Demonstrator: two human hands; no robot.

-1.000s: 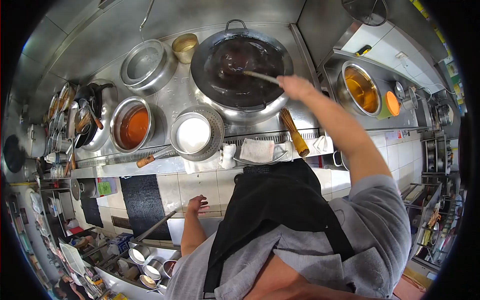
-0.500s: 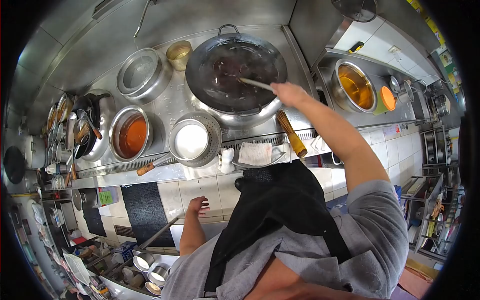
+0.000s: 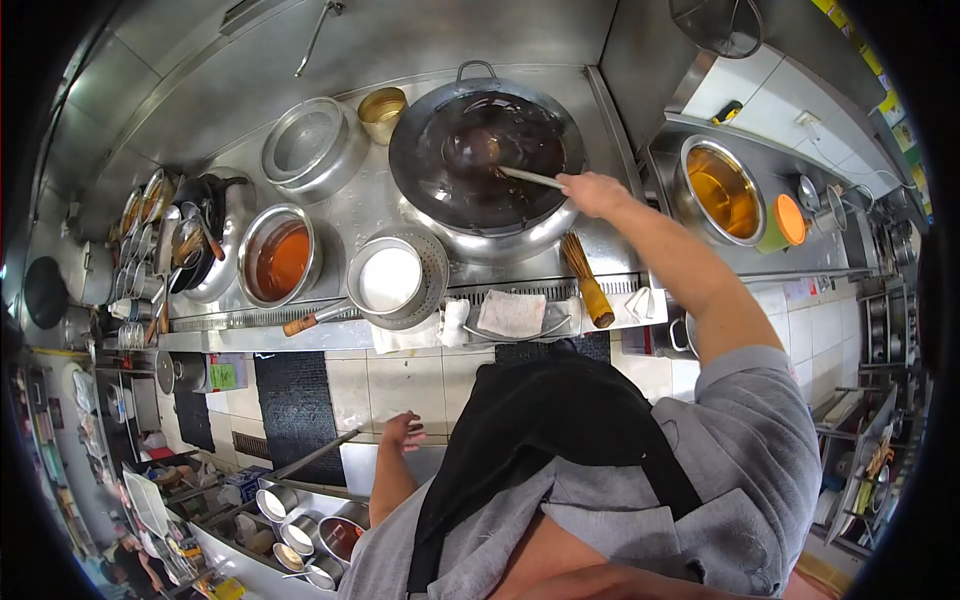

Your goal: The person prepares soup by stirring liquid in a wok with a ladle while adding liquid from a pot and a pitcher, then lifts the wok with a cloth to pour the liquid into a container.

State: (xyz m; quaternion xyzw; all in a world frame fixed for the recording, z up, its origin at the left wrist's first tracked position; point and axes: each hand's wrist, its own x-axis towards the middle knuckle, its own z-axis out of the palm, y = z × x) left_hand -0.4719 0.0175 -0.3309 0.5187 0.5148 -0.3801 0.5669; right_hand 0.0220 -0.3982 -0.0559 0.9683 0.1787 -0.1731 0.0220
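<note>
My right hand (image 3: 595, 194) is closed around the pale handle of a long-handled utensil (image 3: 532, 178). Its far end dips into dark liquid in a large black wok (image 3: 420, 190), so the head's shape is hidden. Ripples and a round swirl show on the liquid. Low in the view, my left hand (image 3: 404, 431) hangs over the floor in front of the counter, fingers loosely apart and holding nothing. A bamboo brush (image 3: 592, 290) lies just below the wok's right side. Beside it is a folded white cloth (image 3: 511, 313).
Left of the wok are a perforated strainer (image 3: 435, 268) under a pan of white contents, a pot of orange-red liquid (image 3: 282, 262), a lidded pot (image 3: 305, 140) and a brass-coloured container (image 3: 382, 112). At right stands a pot of amber liquid (image 3: 718, 190). A metal spout (image 3: 315, 45) hangs above.
The view has shifted, so the counter sits slightly further right and lower. The utensil moves within the wok while my right hand keeps hold of it. My left hand stays low.
</note>
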